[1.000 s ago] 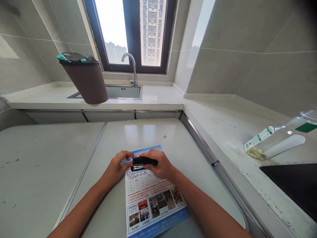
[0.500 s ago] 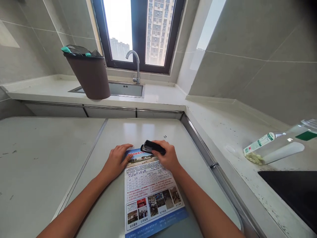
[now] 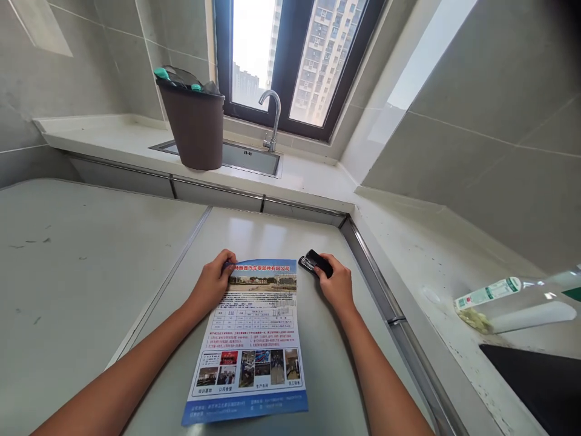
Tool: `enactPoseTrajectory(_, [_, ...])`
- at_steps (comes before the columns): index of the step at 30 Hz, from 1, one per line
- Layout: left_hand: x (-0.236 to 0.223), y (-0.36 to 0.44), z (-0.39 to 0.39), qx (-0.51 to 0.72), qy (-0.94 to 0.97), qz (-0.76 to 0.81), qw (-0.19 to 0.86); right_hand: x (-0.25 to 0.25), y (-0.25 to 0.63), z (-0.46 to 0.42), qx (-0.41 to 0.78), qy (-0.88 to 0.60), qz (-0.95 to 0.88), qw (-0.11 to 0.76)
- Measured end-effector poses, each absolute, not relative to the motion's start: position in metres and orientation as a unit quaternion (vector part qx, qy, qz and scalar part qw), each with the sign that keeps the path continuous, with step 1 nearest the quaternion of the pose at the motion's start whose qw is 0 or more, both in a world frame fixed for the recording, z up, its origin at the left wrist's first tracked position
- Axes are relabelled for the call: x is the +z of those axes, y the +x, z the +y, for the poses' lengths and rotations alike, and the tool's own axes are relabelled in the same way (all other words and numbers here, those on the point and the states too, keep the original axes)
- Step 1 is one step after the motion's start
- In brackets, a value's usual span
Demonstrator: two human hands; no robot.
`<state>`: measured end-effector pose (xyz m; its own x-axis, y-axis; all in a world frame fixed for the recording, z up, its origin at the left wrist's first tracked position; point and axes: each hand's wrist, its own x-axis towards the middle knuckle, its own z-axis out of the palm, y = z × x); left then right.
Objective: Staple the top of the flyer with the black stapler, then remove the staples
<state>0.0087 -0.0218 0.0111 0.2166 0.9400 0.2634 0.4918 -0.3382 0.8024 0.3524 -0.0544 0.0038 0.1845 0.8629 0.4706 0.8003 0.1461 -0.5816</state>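
Observation:
A printed flyer (image 3: 254, 321) with a blue band, photos and a small table lies in front of me, its top edge slightly raised. My left hand (image 3: 216, 275) pinches the flyer's upper left corner between thumb and fingers. Just past the upper right corner, my right hand (image 3: 334, 278) grips a black stapler (image 3: 316, 261), its jaw pointing left toward the paper. A small gap separates the stapler from the flyer's edge.
The light tabletop (image 3: 149, 248) has a seam on the left and dark specks. Beyond it run a counter with a sink (image 3: 249, 157), a faucet (image 3: 275, 121) and a brown bin (image 3: 193, 127). A clear bottle (image 3: 512, 303) lies on the right counter beside a black panel (image 3: 535, 381).
The stapler in my right hand has moved right, off the flyer's top edge. My left hand now pinches the corner, and the flyer has shifted left and turned. The camera view has tilted.

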Motion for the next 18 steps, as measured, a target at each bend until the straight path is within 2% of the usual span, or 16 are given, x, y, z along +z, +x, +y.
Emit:
enactPoseTrajectory(5, [0.009,-0.003,-0.012,0.428,0.671,0.516,0.317,0.016,0.364,-0.064,0.124,-0.615,-0.693,0.355])
enactPoseTrajectory(10, [0.006,-0.005,-0.009,0.443,0.647,0.500,0.367,0.042,0.365,-0.078,0.245,-0.503,-0.786,0.264])
enactPoseTrajectory(13, [0.005,-0.005,-0.007,0.456,0.628,0.492,0.395,0.051,0.361,-0.084,0.273,-0.454,-0.818,0.225])
enactPoseTrajectory(18, [0.004,-0.005,-0.006,0.457,0.627,0.498,0.389,0.053,0.351,-0.088,0.277,-0.456,-0.819,0.212])
